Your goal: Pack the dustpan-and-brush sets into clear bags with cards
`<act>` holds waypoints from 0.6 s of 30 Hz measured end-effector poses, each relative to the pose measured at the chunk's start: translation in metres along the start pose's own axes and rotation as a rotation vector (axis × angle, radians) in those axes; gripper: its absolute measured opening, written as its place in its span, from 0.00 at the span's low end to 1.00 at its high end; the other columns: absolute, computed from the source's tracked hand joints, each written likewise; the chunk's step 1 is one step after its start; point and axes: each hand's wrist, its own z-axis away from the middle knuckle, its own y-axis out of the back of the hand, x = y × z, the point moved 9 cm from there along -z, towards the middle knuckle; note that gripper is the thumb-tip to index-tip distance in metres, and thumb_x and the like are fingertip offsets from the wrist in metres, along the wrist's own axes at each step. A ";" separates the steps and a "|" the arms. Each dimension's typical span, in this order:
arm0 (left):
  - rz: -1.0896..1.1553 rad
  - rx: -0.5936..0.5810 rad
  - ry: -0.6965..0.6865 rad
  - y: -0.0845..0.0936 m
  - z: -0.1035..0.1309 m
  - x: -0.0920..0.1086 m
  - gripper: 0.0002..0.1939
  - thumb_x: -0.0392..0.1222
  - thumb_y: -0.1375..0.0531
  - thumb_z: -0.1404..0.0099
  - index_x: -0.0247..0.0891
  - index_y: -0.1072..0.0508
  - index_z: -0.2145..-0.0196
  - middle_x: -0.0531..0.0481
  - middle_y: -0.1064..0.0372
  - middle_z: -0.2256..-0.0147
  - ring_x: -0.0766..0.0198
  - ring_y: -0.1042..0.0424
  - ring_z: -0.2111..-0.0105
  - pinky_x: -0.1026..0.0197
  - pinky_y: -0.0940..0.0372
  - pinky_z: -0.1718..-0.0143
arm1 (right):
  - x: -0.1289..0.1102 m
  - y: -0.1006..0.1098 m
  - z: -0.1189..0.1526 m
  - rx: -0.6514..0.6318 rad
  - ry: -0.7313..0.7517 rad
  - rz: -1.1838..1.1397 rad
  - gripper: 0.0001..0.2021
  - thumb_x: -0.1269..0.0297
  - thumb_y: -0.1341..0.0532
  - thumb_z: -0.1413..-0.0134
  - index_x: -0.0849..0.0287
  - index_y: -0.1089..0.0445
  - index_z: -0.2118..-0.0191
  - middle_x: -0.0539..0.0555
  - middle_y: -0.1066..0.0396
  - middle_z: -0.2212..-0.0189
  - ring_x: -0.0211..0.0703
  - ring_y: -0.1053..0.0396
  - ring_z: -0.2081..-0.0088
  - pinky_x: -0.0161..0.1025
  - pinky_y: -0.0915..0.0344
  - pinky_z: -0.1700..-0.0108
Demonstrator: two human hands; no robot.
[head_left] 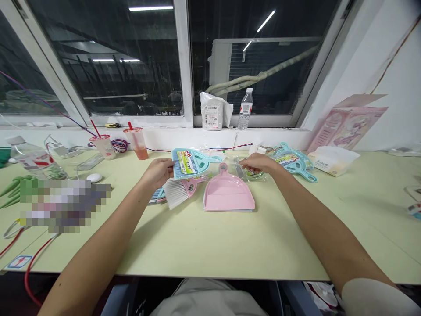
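My left hand [159, 173] grips the edge of a light blue dustpan-and-brush set [194, 163] with a yellow-green label, held above the table. Below it lies a pink hand brush [180, 191] with white bristles, overlapping another blue brush partly hidden by my hand. A pink dustpan [228, 193] lies in the middle, with a pale blue edge showing beneath it. My right hand [258, 163] has its fingers closed on a clear plastic wrapper [251, 174] with a greenish label inside. Beside that wrist rest more light blue dustpan sets [292, 161].
Two drink cups with straws [137, 142] and a large bottle [33, 158] stand at left, near a white mouse [94, 177]. A tissue pack [333, 160] and pink box [348, 127] are at right. On the sill stand a water bottle [245, 109] and white package [213, 112].
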 end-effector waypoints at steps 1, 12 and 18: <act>-0.006 0.002 0.002 0.000 0.001 0.001 0.08 0.26 0.41 0.40 0.26 0.23 0.64 0.36 0.22 0.67 0.53 0.19 0.66 0.53 0.22 0.62 | 0.000 -0.002 0.000 -0.016 0.003 -0.027 0.15 0.59 0.25 0.56 0.60 0.30 0.77 0.54 0.33 0.84 0.34 0.41 0.83 0.32 0.48 0.85; -0.020 0.086 0.054 0.010 0.005 0.005 0.09 0.22 0.40 0.42 0.25 0.24 0.64 0.37 0.23 0.71 0.49 0.19 0.67 0.48 0.21 0.63 | -0.004 -0.014 0.001 -0.136 0.045 -0.125 0.22 0.69 0.23 0.65 0.57 0.41 0.82 0.42 0.49 0.89 0.28 0.57 0.83 0.31 0.60 0.84; -0.014 0.108 0.091 0.014 0.000 -0.006 0.12 0.19 0.43 0.43 0.24 0.25 0.63 0.37 0.24 0.70 0.50 0.19 0.66 0.50 0.21 0.63 | -0.008 -0.009 0.002 -0.094 0.045 -0.202 0.17 0.74 0.33 0.61 0.57 0.44 0.82 0.44 0.48 0.85 0.28 0.56 0.82 0.30 0.62 0.83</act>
